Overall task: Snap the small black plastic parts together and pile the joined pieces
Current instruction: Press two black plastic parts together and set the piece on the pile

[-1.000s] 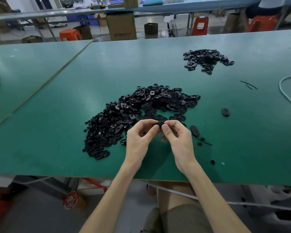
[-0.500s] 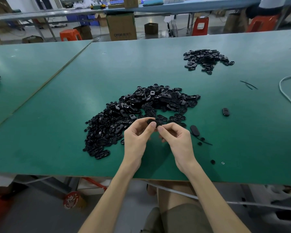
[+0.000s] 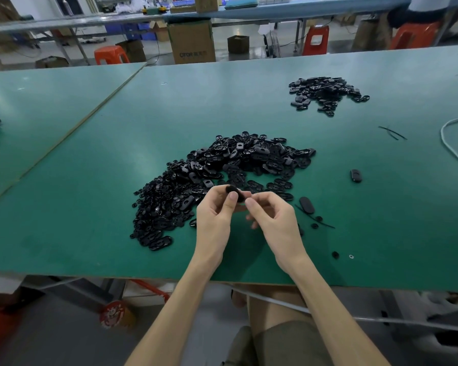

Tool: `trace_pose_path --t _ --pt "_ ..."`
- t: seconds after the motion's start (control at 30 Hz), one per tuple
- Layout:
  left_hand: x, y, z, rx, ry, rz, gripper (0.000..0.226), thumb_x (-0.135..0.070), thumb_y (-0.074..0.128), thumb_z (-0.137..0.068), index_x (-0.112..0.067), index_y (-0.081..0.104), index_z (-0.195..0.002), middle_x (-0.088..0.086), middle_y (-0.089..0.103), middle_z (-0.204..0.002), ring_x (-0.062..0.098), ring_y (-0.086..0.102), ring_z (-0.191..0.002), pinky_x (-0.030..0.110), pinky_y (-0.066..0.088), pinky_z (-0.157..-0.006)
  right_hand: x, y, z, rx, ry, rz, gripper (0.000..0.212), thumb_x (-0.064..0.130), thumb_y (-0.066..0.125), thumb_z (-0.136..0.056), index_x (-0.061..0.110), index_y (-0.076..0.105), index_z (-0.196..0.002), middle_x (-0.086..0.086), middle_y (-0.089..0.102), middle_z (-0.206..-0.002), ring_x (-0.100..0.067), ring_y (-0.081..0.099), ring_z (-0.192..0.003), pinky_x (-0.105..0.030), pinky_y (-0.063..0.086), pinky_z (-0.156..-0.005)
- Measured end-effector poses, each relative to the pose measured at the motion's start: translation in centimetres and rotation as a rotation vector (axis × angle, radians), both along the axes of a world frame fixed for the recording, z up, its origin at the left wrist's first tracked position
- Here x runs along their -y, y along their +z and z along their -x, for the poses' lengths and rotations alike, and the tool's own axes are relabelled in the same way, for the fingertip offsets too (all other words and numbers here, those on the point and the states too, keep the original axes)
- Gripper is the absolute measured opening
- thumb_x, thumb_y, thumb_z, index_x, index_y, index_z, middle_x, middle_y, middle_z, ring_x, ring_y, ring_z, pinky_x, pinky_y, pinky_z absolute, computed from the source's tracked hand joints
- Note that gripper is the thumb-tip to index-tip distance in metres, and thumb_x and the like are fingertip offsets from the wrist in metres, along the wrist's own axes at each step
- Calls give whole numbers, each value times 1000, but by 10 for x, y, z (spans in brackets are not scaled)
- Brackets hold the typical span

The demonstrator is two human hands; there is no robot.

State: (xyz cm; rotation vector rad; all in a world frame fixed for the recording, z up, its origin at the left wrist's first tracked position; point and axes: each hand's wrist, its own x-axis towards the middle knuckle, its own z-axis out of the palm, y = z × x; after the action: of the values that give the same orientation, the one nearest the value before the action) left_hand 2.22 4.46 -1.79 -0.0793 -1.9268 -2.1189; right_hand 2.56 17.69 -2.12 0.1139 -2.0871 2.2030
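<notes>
The green table (image 3: 90,207) carries a wide heap (image 3: 222,175) of loose black parts just beyond and under the grip, and a smaller heap (image 3: 325,93), likely the joined pieces, well beyond it to the right. The left hand (image 3: 214,215) and right hand (image 3: 273,220) meet over the wide heap's near edge, each pinching between thumb and forefinger 1 end of a small black part (image 3: 236,194) held off the table; whether it is 1 piece or 2 halves I cannot tell. If halves sit skewed, pressing could pop 1 loose, and it would drop into the heap below, lost among the rest.
</notes>
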Motion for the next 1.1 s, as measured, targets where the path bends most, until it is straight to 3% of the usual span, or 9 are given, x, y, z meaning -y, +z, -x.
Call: trace_pose_path --t 0.17,0.27,0.4,0.5,0.63,0.77,0.9,1.1 --pt "0 1 -1 35 12 11 16 -11 62 -103 -12 72 -115 5 78 -94 15 71 -80 25 57 -72 -2 1 1 17 -92 156 11 21 71 -99 14 65 -106 -3 68 -85 -13 62 -67 -24 52 -60" --pt "1 1 -1 30 -18 84 23 -12 66 -100 -19 75 -120 9 74 -92 12 64 -73 23 54 -70 -2 1 1 8 -73 134 11 20 70 -100 20 69 -111 -4 70 -93 -12 66 -73 -24 54 -63" --pt "-1 2 -1 33 -55 164 30 -6 65 -99 -23 76 -121 14 66 -103 13 54 -78 29 50 -74 -2 0 2 -2 -65 115 12 16 69 -100 19 71 -112 0 73 -94 -12 69 -77 -24 53 -62" --pt "-1 4 -1 52 -104 175 33 -2 66 -98 -20 74 -124 4 74 -107 25 64 -89 35 56 -84 -2 0 2 10 -77 142 13 11 68 -100 15 71 -111 1 75 -91 -11 68 -75 -23 52 -61" --pt "-1 5 -2 66 -119 192 30 -5 69 -97 -24 76 -119 -5 76 -95 14 66 -85 24 50 -75 -2 0 3 11 -100 151 7 7 69 -98 12 71 -103 1 74 -84 -13 65 -73 -24 52 -61" --pt "-2 5 -3 62 -93 187 28 -6 69 -97 -25 78 -115 -1 76 -104 27 69 -93 30 50 -75 -3 0 2 16 -99 134 3 9 69 -99 12 71 -99 2 73 -78 -12 61 -67 -23 52 -62" --pt "-2 7 -3 40 -89 180 29 -4 68 -97 -24 79 -115 0 72 -109 12 68 -91 30 54 -76 -2 0 3 22 -102 128 4 9 68 -99 11 71 -99 1 73 -78 -10 64 -70 -22 52 -63" --pt "-3 5 -3 58 -75 171 33 3 64 -97 -20 79 -115 6 74 -104 11 68 -86 38 57 -80 -3 -1 2 43 -88 109 2 8 69 -98 9 70 -98 0 74 -81 -10 67 -75 -22 54 -65"
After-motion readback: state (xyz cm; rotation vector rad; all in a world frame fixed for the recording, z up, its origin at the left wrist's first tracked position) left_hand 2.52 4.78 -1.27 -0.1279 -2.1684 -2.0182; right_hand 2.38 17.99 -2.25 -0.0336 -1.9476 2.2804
